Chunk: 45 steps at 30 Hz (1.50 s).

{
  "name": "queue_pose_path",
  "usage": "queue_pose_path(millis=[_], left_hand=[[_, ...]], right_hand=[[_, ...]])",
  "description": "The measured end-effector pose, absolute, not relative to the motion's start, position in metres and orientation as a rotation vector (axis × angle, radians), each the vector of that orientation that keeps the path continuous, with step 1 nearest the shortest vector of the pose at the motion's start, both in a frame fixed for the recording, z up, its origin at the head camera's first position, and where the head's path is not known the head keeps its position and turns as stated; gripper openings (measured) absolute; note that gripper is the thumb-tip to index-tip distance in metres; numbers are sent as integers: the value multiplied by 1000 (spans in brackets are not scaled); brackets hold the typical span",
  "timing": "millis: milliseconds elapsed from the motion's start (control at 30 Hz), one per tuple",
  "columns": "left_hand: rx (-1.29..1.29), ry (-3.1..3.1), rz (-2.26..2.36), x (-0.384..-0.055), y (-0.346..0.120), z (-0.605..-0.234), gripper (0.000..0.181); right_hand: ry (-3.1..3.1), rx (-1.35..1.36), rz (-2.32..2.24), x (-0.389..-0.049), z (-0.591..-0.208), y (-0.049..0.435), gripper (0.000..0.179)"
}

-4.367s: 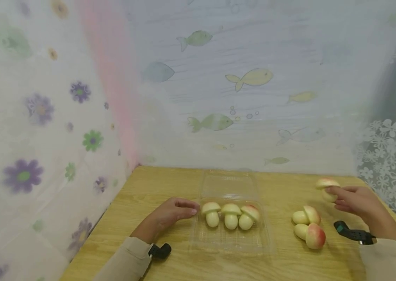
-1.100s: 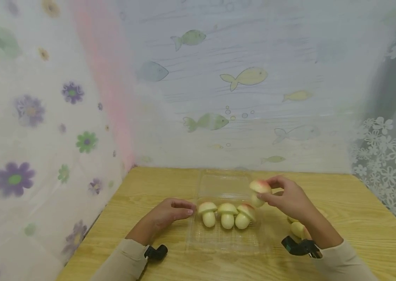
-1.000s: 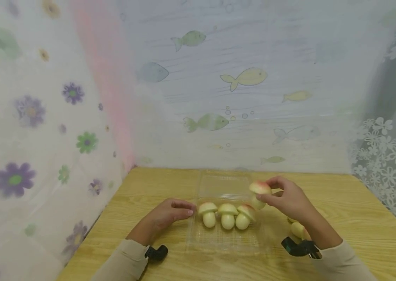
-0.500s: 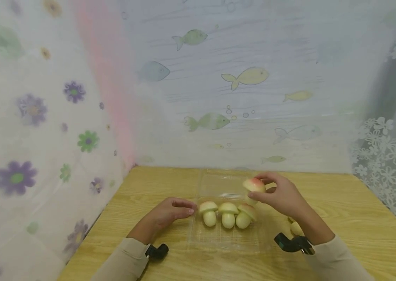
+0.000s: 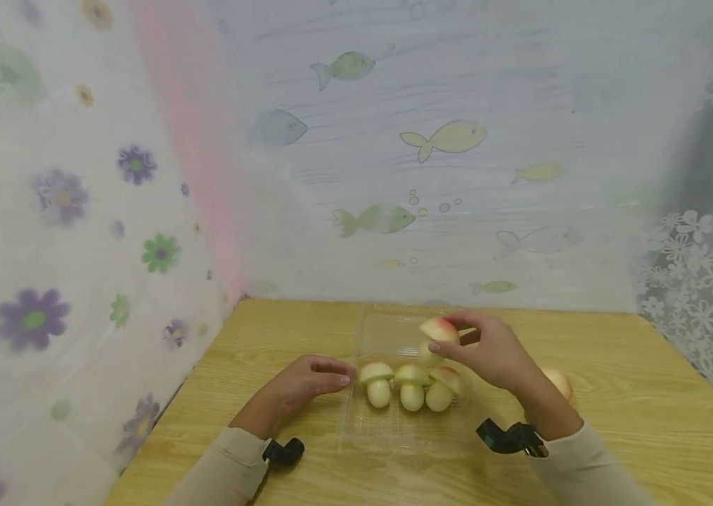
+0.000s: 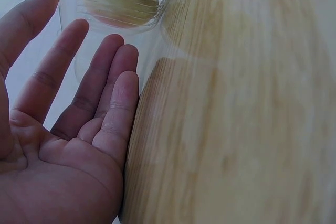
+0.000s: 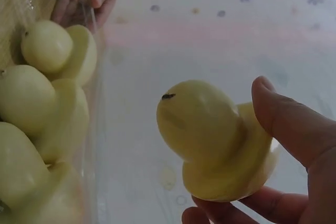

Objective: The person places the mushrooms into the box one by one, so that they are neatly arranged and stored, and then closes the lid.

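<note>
My right hand (image 5: 489,355) pinches a toy mushroom (image 5: 437,329) by its pink-tinged cap, thumb in front and fingers behind. In the right wrist view its pale stem faces the camera, with a small dark mark at the tip. It is held above three similar mushrooms (image 5: 412,397) standing in a row, caps toward the back, in a clear plastic clamshell box (image 5: 407,432). The box's lid (image 5: 388,332) lies folded back behind them. My left hand (image 5: 299,388) rests on the table, fingers relaxed and fingertips right at the box's left side.
Another mushroom (image 5: 559,381) lies on the wooden table (image 5: 647,407) at the right, partly hidden by my right forearm. A fish-patterned curtain (image 5: 445,211) rises along the back edge, and a flowered one (image 5: 78,281) along the left. Black wrist cameras sit on both sleeves.
The right hand has brought the mushroom left from the table's right side to above the box, still drifting left over the last second. The left hand and the row in the box stay put.
</note>
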<state>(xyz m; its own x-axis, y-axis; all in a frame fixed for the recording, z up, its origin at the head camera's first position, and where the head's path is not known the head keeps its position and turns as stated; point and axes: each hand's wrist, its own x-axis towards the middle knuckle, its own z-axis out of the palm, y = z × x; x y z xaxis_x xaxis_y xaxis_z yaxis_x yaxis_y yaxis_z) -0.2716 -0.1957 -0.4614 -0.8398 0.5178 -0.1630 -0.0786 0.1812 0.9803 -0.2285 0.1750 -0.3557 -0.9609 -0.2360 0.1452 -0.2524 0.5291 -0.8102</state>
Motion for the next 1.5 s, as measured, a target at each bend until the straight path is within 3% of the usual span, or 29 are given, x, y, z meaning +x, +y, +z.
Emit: queue_pose_path(millis=[400,1500], left_hand=[[441,2024,1690,-271,-195,-462,43],[416,1981,1740,-270,-195,-459,43]], right_hand=[[-2737,509,1434,-224,-366,156,57],[-2776,654,1404,-214,-384,122,53]])
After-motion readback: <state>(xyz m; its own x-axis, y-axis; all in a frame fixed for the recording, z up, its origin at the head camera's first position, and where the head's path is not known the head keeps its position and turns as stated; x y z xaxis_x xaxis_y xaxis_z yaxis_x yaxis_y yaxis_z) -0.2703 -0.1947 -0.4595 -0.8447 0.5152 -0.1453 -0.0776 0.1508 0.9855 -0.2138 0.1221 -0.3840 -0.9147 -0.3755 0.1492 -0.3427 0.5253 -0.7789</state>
